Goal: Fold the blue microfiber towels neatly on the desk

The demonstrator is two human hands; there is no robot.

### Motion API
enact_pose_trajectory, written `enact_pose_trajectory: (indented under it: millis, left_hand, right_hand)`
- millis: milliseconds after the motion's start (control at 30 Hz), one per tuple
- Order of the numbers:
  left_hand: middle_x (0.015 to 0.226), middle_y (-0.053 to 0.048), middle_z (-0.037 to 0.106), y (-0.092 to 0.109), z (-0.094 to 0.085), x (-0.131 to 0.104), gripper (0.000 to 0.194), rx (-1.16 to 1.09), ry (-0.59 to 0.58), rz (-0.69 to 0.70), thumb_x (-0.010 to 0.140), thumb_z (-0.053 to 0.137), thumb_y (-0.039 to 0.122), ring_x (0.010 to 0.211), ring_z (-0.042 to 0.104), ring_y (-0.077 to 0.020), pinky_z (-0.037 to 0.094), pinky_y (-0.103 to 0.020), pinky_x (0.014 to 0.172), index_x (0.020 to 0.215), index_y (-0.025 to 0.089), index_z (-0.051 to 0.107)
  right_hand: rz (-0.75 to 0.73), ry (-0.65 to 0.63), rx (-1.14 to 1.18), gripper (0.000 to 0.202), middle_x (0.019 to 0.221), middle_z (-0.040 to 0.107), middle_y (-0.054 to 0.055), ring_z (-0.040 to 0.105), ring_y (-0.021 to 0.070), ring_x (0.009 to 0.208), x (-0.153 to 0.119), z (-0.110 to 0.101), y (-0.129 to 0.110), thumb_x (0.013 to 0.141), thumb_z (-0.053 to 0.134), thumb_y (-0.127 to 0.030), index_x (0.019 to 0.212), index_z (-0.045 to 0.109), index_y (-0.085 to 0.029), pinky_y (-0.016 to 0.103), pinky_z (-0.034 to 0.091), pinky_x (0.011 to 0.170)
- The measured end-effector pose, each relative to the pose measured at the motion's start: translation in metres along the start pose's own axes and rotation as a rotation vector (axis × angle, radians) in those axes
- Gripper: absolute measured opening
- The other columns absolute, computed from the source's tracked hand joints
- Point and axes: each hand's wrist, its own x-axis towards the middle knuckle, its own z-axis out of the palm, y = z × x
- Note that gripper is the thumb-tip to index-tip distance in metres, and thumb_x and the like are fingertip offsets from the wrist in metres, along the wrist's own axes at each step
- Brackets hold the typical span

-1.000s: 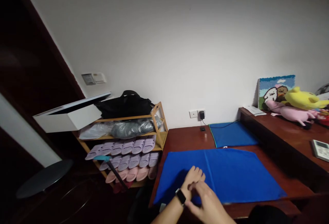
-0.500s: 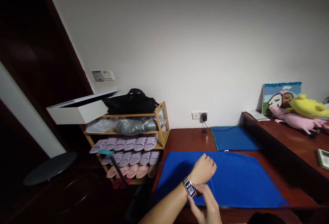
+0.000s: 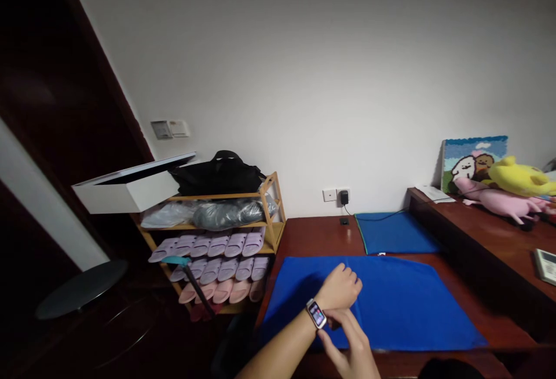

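My left hand (image 3: 340, 287) is closed in a loose fist, its back up, above a blue cloth (image 3: 403, 303). On that wrist sits a smartwatch (image 3: 316, 314) with its screen lit and small coloured shapes on it. My right hand (image 3: 351, 344) comes in from below, thumb and index finger apart at the watch's lower right edge. The fingertips are at or very near the case; whether they press it I cannot tell. Nothing shows inside the left fist, though its palm side is hidden.
Left of the table (image 3: 310, 234) stands a wooden shoe rack (image 3: 273, 211) with several slippers (image 3: 217, 244), a black bag (image 3: 219, 176) and a white box (image 3: 125, 196). A smaller blue mat (image 3: 397, 233) lies behind the cloth. Plush toys (image 3: 499, 199) rest on the raised ledge at right.
The left wrist has shifted slightly left and turned a little. My right index finger and thumb look a bit more apart beside the watch. The view has moved slightly.
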Motion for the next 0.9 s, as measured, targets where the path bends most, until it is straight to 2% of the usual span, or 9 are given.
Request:
enact_pose_trajectory:
  millis: [100,167,267,367,433,500,567,733,900]
  left_hand:
    - [0.093,-0.008,0.075,-0.028,0.023,-0.033,0.01,-0.072,-0.034,-0.212,0.095,0.063,0.025,0.094,0.069,-0.0246,0.049,-0.038,0.088,0.098,0.021,0.071]
    - [0.101,-0.01,0.077,-0.052,0.035,-0.068,0.019,-0.048,-0.039,-0.364,0.096,0.056,0.019,0.099,0.071,-0.0257,0.053,-0.039,0.089,0.105,0.02,0.072]
    - [0.127,-0.015,0.075,-0.083,0.056,-0.128,0.036,-0.007,-0.04,-0.575,0.1,0.044,0.018,0.117,0.07,-0.0288,0.056,-0.045,0.098,0.124,0.018,0.07]
    - [0.143,-0.011,0.069,-0.098,0.09,-0.177,0.042,-0.048,-0.047,-0.718,0.101,0.043,0.028,0.131,0.065,-0.0278,0.055,-0.046,0.106,0.136,0.022,0.067]
    - [0.151,-0.009,0.063,-0.102,0.115,-0.196,0.047,-0.128,-0.017,-0.777,0.103,0.041,0.035,0.138,0.059,-0.0266,0.051,-0.047,0.112,0.144,0.024,0.062]
    - [0.152,-0.007,0.062,-0.103,0.133,-0.204,0.048,-0.174,0.022,-0.815,0.104,0.039,0.039,0.139,0.059,-0.0264,0.05,-0.047,0.114,0.145,0.026,0.061]
    - [0.144,-0.007,0.069,-0.107,0.14,-0.203,0.046,-0.174,0.053,-0.838,0.104,0.039,0.041,0.133,0.063,-0.027,0.051,-0.048,0.112,0.139,0.027,0.066]
    - [0.12,-0.01,0.076,-0.142,0.133,-0.179,0.043,-0.15,0.111,-0.882,0.105,0.037,0.035,0.112,0.071,-0.0272,0.056,-0.045,0.1,0.125,0.023,0.073]
    - [0.13,-0.01,0.073,-0.18,0.149,-0.155,0.044,-0.201,0.133,-0.892,0.103,0.035,0.028,0.121,0.069,-0.025,0.055,-0.04,0.104,0.125,0.02,0.072]
  right_hand:
    - [0.079,-0.06,-0.153,0.021,0.105,0.077,0.006,0.074,0.0225,0.097,0.0,-0.033,0.048,0.102,0.056,-0.035,0.114,0.072,-0.027,0.035,0.062,0.087]
    - [0.15,-0.054,-0.317,0.028,0.101,0.079,0.007,0.075,0.0241,0.096,-0.003,-0.068,0.1,0.103,0.05,-0.041,0.104,0.074,-0.026,0.038,0.062,0.089]
    - [0.278,-0.095,-0.578,0.04,0.104,0.08,0.011,0.076,0.0287,0.099,-0.012,-0.129,0.185,0.099,0.045,-0.048,0.103,0.076,-0.023,0.045,0.061,0.093]
    - [0.375,-0.143,-0.779,0.048,0.118,0.078,0.014,0.073,0.0323,0.112,-0.021,-0.182,0.252,0.094,0.042,-0.052,0.108,0.077,-0.022,0.049,0.058,0.101]
    - [0.397,-0.167,-0.862,0.052,0.124,0.076,0.015,0.071,0.0333,0.117,-0.026,-0.205,0.281,0.091,0.041,-0.053,0.111,0.077,-0.021,0.049,0.056,0.104]
    - [0.406,-0.194,-0.916,0.055,0.128,0.075,0.015,0.069,0.0333,0.12,-0.029,-0.218,0.297,0.09,0.039,-0.054,0.114,0.077,-0.021,0.049,0.055,0.105]
    - [0.425,-0.226,-0.958,0.057,0.128,0.075,0.013,0.07,0.0331,0.118,-0.029,-0.224,0.306,0.091,0.038,-0.055,0.117,0.077,-0.023,0.049,0.055,0.102]
    - [0.469,-0.234,-1.04,0.057,0.12,0.076,0.016,0.072,0.0337,0.104,-0.003,-0.226,0.32,0.095,0.033,-0.051,0.12,0.075,-0.022,0.05,0.057,0.09]
    - [0.378,-0.246,-0.98,0.063,0.133,0.072,0.016,0.068,0.0309,0.122,0.034,-0.23,0.357,0.096,0.028,-0.049,0.127,0.073,-0.017,0.047,0.052,0.108]
